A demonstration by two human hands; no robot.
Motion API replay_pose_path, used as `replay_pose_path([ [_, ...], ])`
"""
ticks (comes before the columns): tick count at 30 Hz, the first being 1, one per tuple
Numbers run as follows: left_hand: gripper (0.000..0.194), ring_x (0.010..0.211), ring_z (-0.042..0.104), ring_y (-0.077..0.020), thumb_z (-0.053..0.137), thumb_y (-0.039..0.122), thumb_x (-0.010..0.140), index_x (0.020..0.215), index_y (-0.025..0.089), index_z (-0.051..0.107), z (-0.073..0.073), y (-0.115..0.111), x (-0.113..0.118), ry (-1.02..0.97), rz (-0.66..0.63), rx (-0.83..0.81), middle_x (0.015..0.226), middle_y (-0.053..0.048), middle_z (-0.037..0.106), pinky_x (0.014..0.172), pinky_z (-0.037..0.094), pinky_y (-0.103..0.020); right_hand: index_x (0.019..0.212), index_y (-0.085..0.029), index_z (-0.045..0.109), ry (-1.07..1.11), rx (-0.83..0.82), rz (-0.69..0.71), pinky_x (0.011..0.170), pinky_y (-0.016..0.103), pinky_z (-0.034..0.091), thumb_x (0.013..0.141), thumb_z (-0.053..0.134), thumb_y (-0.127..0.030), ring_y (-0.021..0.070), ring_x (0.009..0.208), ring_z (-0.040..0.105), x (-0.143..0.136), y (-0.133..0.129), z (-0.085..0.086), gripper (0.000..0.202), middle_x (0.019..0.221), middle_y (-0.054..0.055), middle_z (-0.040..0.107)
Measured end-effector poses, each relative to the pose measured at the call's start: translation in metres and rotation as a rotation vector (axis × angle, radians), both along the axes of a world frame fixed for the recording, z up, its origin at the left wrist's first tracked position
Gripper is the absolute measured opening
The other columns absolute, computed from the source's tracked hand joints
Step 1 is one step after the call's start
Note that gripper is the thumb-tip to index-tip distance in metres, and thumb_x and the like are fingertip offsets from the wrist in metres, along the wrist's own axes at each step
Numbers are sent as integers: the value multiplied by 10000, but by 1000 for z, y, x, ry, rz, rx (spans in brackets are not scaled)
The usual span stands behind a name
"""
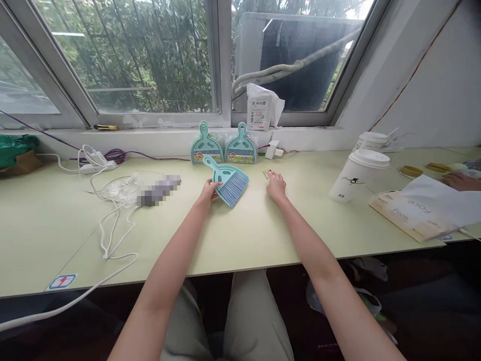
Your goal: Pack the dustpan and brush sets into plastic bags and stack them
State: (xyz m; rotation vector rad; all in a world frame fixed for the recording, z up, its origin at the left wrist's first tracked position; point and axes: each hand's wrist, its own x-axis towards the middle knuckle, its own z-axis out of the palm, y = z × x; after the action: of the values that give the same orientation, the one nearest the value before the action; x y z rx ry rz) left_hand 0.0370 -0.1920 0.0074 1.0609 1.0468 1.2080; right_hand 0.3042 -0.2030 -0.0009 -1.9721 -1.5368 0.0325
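My left hand (210, 192) grips the lower left edge of a turquoise dustpan (224, 173) with a grey-blue bristled brush (233, 188) nested in it. The set is tilted, its handle pointing up and to the left. My right hand (276, 186) is low over the table, with its fingers closed on a small colourful printed card (267, 174); part of the card is hidden under the fingers. Behind, two similar sets, a left wrapped dustpan set (206, 145) and a right wrapped dustpan set (241, 145), lean upright against the wall in clear plastic with printed labels.
White cables and a power strip (98, 166) lie on the left of the table (240, 240), near a clear plastic bag (124, 188). To the right stand a lidded paper cup (356, 175) and a paper bag (421, 208). Another person's hand (460, 181) shows at the far right.
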Motion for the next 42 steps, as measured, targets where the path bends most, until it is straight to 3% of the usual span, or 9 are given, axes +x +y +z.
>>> replay_pose_path([
  [6, 557, 794, 628, -161, 774, 68, 513, 1008, 168, 542, -2, 7, -16, -27, 93, 12, 991, -53, 636, 685, 537, -292, 886, -192, 718, -64, -30, 333, 987, 298, 349, 691, 416, 10, 162, 1007, 608, 7, 3, -9, 412, 1038, 33, 702],
  [10, 508, 802, 631, -154, 724, 26, 543, 994, 182, 549, -3, 12, -23, -89, 158, -27, 980, -36, 640, 691, 541, -278, 701, -180, 697, -141, 53, 258, 941, 293, 337, 697, 419, -4, 156, 893, 617, -11, -4, 1, 329, 870, 35, 704],
  [16, 503, 792, 633, -150, 705, -3, 549, 986, 187, 545, -5, 15, -27, -121, 165, -44, 974, -30, 637, 725, 546, -298, 1116, -170, 666, -186, -139, 239, 931, 384, 360, 901, 482, -382, 258, 1093, 575, -49, -15, 6, 354, 1157, 139, 651],
  [20, 537, 808, 634, -147, 701, -26, 535, 992, 197, 529, -5, 15, -27, -147, 160, -25, 974, -23, 621, 747, 551, -308, 1143, -213, 646, -173, -172, 463, 1031, 422, 307, 992, 305, -341, 231, 1263, 473, -64, -16, 1, 394, 1344, 105, 552],
  [25, 552, 793, 629, -132, 694, -4, 560, 1028, 218, 502, -6, 15, -28, -213, 166, 15, 966, -14, 612, 720, 559, -279, 1408, -177, 430, -205, -179, 357, 1102, 595, 140, 972, 374, -468, 315, 1413, 266, -63, -14, -5, 527, 1540, 156, 271],
  [31, 523, 803, 633, -126, 652, 1, 612, 1064, 217, 501, -5, 13, -27, -282, 113, 28, 1002, -20, 619, 706, 563, -259, 1191, -210, 629, -131, -151, 300, 1098, 504, 229, 962, 407, -333, 255, 1155, 566, -51, -11, -4, 342, 1207, 115, 639],
  [35, 557, 844, 642, -135, 698, 30, 630, 1119, 214, 507, -4, 6, -16, -265, 9, 19, 1064, -40, 629, 742, 564, -263, 1260, -192, 586, 158, 55, 180, 927, 342, 426, 983, 287, -436, 239, 1076, 607, -48, -10, 9, 474, 1175, 117, 655],
  [39, 485, 946, 643, -167, 745, 149, 706, 1140, 188, 532, -3, -7, 3, -301, -169, 49, 1170, -80, 624, 798, 560, -275, 1441, -191, 392, 160, 244, 337, 1047, 374, 358, 988, 217, -474, 224, 1329, 426, -65, -17, 16, 563, 1426, 108, 474],
  [42, 430, 960, 640, -159, 743, 211, 741, 1125, 177, 552, -1, -14, 13, -337, -248, 104, 1188, -83, 623, 817, 545, -264, 1494, -242, 291, -15, 119, 496, 1140, 557, 139, 982, 264, -478, 242, 1454, 195, -85, -25, 11, 565, 1545, 76, 284],
])
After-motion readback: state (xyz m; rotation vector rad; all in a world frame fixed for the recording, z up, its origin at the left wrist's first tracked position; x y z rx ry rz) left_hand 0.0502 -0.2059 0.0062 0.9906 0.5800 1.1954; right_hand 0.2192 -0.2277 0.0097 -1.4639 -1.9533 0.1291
